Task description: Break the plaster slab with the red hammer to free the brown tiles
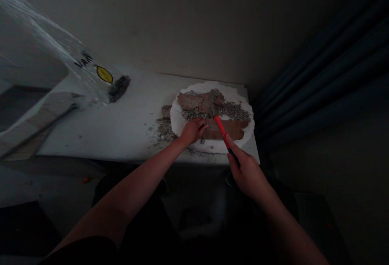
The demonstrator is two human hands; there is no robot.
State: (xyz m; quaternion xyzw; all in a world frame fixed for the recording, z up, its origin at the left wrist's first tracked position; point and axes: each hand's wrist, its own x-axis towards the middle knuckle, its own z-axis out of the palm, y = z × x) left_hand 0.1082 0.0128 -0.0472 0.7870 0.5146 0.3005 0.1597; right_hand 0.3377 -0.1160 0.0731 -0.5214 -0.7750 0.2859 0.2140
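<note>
My right hand [246, 170] is closed round the dark grip of a red-handled tool [221, 129], whose head rests among the rubble. A broken-open patch of wall surface [212, 115] shows white plaster edges, brown brick and grey crumbled mortar. My left hand [192, 130] is closed, its fingers pressed on the rubble at the patch's left edge; what it holds, if anything, is hidden.
The white ledge [121, 123] carries loose grey debris [164, 129] left of the patch. A clear plastic bag [91, 78] with a yellow label and dark grit lies at the left. Dark blue curtain folds [319, 78] hang at the right. The floor below is dark.
</note>
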